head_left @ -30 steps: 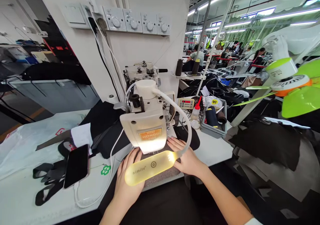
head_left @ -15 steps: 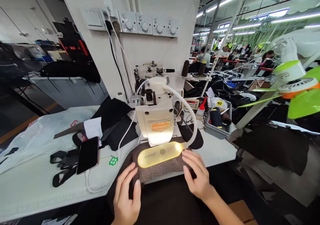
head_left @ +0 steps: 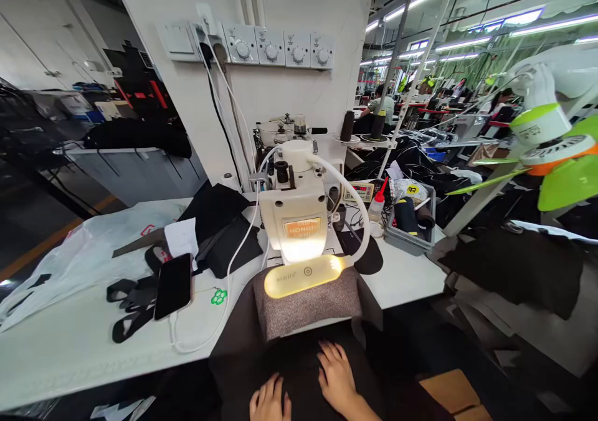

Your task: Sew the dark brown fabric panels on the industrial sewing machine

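Note:
A white sewing machine [head_left: 293, 212] stands on the white table, with a lit yellow lamp [head_left: 303, 276] bent low in front of it. Brown-grey fabric [head_left: 308, 302] lies beneath the lamp, and dark fabric [head_left: 299, 362] hangs down toward my body. On that dark fabric my left hand [head_left: 271, 399] rests near the bottom edge of the view, fingers spread. My right hand [head_left: 337, 374] lies on it further right, its fingers also apart. Neither hand is seen gripping anything.
Left on the table [head_left: 60, 368] are a phone [head_left: 174, 287], dark straps [head_left: 133, 309], black cloth [head_left: 227, 228] and a plastic bag [head_left: 93, 262]. A grey tray [head_left: 411, 240] and red-tipped bottle [head_left: 377, 203] sit right. A green-bladed fan [head_left: 555, 150] is at far right.
Both hands have moved down, off the fabric edges beside the lamp, onto the dark fabric nearer my body. More of the brown-grey fabric shows. The view has shifted slightly.

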`<state>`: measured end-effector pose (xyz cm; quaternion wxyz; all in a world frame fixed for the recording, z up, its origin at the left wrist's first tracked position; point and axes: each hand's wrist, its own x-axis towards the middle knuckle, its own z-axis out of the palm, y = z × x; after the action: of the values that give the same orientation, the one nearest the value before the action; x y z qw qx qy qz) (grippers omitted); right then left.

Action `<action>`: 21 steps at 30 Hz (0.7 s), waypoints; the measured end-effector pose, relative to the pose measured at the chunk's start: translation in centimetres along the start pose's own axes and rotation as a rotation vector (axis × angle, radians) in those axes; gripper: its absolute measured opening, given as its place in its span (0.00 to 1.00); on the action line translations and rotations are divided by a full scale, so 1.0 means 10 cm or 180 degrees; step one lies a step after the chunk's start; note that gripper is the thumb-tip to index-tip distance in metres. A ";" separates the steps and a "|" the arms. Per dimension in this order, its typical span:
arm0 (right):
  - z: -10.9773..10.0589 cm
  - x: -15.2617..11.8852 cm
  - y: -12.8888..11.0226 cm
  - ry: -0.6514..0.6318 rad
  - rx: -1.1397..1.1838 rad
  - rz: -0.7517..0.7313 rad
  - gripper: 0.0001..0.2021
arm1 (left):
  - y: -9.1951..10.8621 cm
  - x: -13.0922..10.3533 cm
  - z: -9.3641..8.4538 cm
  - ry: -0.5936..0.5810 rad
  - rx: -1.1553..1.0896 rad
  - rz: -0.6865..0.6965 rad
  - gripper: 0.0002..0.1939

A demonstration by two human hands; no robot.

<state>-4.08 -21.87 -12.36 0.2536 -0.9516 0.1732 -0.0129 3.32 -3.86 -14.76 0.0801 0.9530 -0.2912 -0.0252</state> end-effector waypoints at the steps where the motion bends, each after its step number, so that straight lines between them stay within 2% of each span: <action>1: 0.05 0.02 0.01 0.0047 0.0017 0.0018 0.20 | 0.01 0.04 0.00 -0.0063 0.0019 0.0012 0.19; 7: 0.19 0.09 0.02 0.0246 0.0136 0.0012 0.17 | 0.10 0.22 0.01 -0.0246 0.0082 0.0062 0.19; 21: 0.18 0.11 0.04 0.0185 0.0206 0.0053 0.17 | 0.11 0.23 0.07 -0.0335 0.0133 0.0020 0.20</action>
<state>-3.00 -21.65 -14.22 0.2792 -0.9406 0.1880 -0.0439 4.55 -6.18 -15.29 0.0449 0.9509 -0.2985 -0.0689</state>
